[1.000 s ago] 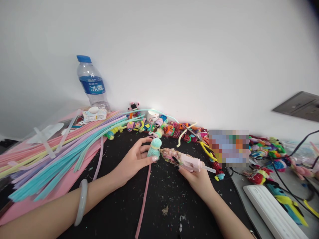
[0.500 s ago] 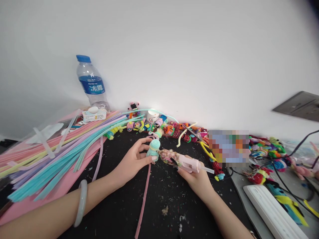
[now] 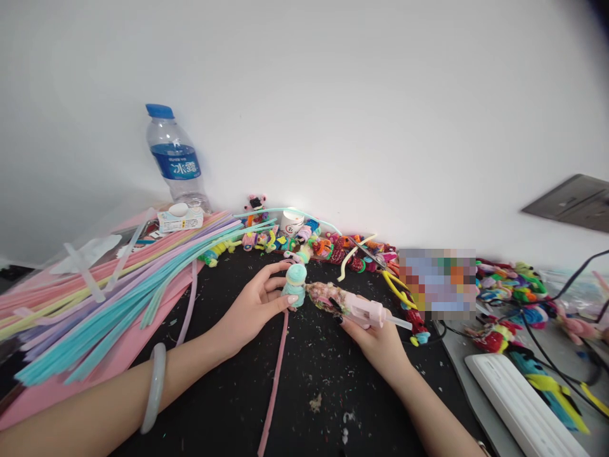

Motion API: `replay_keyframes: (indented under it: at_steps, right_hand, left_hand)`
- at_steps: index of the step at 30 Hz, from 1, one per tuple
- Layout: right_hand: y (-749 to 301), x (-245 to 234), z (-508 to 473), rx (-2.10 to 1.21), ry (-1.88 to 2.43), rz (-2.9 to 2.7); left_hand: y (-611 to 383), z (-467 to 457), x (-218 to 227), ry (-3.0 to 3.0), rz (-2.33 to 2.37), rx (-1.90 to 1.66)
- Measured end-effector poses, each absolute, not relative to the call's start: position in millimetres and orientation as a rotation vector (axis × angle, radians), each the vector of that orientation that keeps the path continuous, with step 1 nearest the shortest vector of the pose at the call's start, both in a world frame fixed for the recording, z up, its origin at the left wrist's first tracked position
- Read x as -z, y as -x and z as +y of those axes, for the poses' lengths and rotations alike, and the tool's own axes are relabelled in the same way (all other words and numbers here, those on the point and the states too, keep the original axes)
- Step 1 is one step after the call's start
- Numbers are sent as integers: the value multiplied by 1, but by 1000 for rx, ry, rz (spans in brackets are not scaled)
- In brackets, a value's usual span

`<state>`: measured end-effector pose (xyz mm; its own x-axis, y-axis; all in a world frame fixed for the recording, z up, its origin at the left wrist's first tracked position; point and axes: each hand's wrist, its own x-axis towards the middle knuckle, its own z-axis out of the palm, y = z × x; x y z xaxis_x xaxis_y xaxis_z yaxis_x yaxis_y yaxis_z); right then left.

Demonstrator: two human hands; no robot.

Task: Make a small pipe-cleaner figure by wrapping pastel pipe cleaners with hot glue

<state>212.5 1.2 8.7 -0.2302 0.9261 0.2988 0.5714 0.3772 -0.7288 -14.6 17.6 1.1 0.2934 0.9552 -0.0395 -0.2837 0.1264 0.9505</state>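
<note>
Currently left hand pinches mint figure upright over black counter; right hand grips glue gun, nozzle just right of figure. Likely gluing step; next move calls for steady nozzle aim.

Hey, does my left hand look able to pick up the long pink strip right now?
Probably not without a regrip: the left hand holds the mint figure. Otherwise, most of the pink strip lies uncovered on the black table, close by.

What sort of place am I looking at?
Probably a craft workspace: bundled pipe cleaners at left, what looks like a glue gun in the right hand, and small fuzzy figures along the back.
</note>
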Motion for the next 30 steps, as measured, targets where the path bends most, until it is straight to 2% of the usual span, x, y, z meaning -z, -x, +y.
replay_keyframes:
  at_steps: [16, 30]
  right_hand:
    - [-212, -5, -1, -545, 1342, -1962]
    - [-212, -7, 0, -620, 1328, -1944]
  left_hand:
    - [15, 16, -3, -1069, 917, -992]
    - [15, 16, -4, -1061, 954, -1028]
